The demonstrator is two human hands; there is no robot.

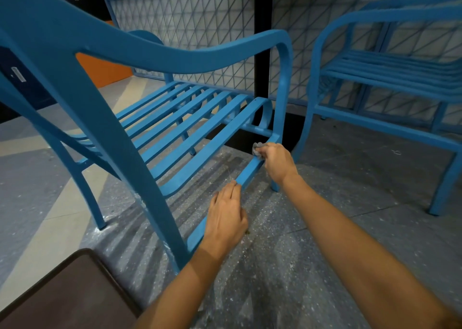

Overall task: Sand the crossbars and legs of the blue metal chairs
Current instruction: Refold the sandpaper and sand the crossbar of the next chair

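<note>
A blue metal chair [160,61] with a slatted seat fills the left and centre. Its low side crossbar [250,172] runs between the near leg and the far leg. My left hand [226,218] lies on the near stretch of that crossbar, fingers wrapped over it. My right hand [275,161] grips a crumpled grey piece of sandpaper [257,148] pressed against the far end of the crossbar, close to the front leg [281,98]. A second blue chair [375,83] stands to the right.
A speckled grey floor with pale dust lies under the chairs. A blue mesh fence panel [200,28] and a black post [262,53] stand behind. A dark brown flat surface [67,296] fills the bottom left corner.
</note>
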